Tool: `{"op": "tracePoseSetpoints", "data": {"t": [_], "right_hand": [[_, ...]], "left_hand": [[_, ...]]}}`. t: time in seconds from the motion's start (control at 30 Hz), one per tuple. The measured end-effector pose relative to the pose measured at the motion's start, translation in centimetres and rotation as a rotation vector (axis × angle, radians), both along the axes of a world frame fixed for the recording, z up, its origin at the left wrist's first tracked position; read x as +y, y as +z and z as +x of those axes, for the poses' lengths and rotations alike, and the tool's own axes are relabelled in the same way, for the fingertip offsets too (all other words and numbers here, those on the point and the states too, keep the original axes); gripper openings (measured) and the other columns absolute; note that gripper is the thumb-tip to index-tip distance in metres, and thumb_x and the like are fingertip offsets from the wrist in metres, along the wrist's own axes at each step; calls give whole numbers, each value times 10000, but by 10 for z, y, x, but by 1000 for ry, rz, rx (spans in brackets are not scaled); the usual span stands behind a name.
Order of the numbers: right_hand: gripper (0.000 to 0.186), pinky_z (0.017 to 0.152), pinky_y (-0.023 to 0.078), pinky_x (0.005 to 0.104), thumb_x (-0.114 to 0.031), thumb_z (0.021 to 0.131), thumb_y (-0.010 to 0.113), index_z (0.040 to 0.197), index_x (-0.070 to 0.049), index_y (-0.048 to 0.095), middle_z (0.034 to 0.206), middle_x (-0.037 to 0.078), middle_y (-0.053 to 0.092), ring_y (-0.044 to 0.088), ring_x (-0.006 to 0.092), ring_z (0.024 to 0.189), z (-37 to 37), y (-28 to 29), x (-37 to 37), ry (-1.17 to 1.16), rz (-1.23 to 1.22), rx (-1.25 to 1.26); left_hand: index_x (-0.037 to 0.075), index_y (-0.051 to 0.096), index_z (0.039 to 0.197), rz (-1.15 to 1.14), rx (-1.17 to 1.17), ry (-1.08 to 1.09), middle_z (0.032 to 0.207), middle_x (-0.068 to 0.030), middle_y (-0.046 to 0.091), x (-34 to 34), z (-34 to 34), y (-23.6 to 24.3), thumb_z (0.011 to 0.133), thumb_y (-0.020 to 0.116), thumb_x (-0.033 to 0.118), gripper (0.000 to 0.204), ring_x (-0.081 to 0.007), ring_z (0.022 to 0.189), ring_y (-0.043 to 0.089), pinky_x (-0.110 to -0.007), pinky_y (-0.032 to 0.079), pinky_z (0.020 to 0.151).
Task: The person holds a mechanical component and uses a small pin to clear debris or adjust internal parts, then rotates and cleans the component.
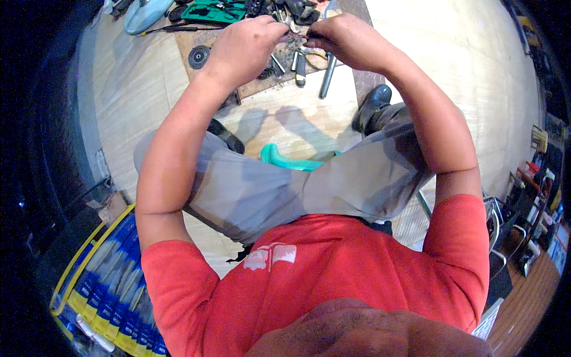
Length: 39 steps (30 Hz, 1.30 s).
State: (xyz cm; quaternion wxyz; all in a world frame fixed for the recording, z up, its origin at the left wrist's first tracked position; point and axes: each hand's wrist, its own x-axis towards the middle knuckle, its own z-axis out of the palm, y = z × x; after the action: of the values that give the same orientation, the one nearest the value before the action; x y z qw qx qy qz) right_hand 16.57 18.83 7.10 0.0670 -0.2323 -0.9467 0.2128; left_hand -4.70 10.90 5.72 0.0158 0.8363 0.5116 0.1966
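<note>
My left hand and my right hand are raised over a worn board at the top of the head view, fingers curled and pinching a thin reddish-brown piece that spans between them, too small to make out. Just below my right hand lie pliers with a black and yellow handle and a long tool with a blue-gray handle. A black round wheel lies left of my left hand. An open green tool case and dark parts sit behind the hands.
A green plastic seat or stool shows between my legs. A pale blue object lies at the upper left. A yellow-framed rack with blue packages stands at lower left; shelves with tools and a wooden surface are at right.
</note>
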Motion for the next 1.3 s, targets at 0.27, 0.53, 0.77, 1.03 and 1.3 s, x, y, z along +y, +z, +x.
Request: {"op": "tracePoseSetpoints", "data": {"t": [0.27, 0.53, 0.77, 1.03, 1.3], "right_hand": [[251, 668, 477, 471, -236, 866, 563, 758, -14, 604, 752, 194, 615, 617, 377, 762, -18, -3, -4, 8, 71, -45], [134, 655, 477, 461, -137, 801, 542, 740, -30, 592, 734, 179, 616, 615, 369, 739, -22, 1, -5, 67, 127, -43], [156, 615, 477, 451, -170, 818, 549, 738, -41, 586, 701, 156, 611, 614, 354, 686, -21, 5, -5, 136, 173, 1], [214, 621, 482, 442, -250, 836, 583, 768, -48, 593, 720, 152, 609, 618, 346, 708, -22, -14, -12, 27, 205, 67], [194, 612, 476, 422, -239, 824, 592, 741, -63, 582, 721, 105, 542, 591, 306, 705, -21, -5, -9, 54, 342, 143]], "left_hand": [[7, 647, 897, -213, -78, -1, 830, -154, 659, 4, 9, 12, 843, 564, 102, 137, -311, 782, 637, -386, 507, 690], [56, 679, 910, -311, -129, 33, 852, -146, 654, 6, 2, 11, 805, 561, 110, 167, -333, 840, 619, -416, 488, 740], [56, 668, 879, -224, -174, 25, 806, -138, 647, -3, 2, 15, 800, 596, 139, 135, -325, 783, 626, -403, 494, 681], [47, 631, 776, -240, -20, 70, 764, -159, 635, -2, 3, 14, 808, 570, 126, 105, -342, 758, 622, -441, 480, 659], [33, 670, 859, -467, -257, 168, 780, -162, 656, 0, 8, 36, 830, 607, 161, 146, -328, 738, 634, -397, 488, 651]]}}
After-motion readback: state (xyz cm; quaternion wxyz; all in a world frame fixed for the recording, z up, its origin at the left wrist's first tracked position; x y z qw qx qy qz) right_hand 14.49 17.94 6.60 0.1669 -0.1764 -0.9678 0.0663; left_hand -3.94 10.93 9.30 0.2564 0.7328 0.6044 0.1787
